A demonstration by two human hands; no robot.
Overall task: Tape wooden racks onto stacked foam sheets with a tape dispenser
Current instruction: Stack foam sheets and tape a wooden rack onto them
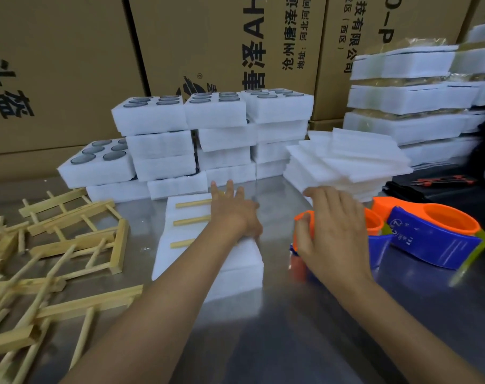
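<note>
My left hand [234, 214] presses flat on the rack [192, 221] atop the foam stack [208, 245], my right hand [332, 234] curls onto the tape dispenser [302, 245] (blurred); easing pressure could let the rack skew before taping.

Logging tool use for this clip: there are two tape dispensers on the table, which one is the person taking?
The nearer dispenser, under the right hand beside the foam stack. The other dispenser lies untouched farther right.
</note>
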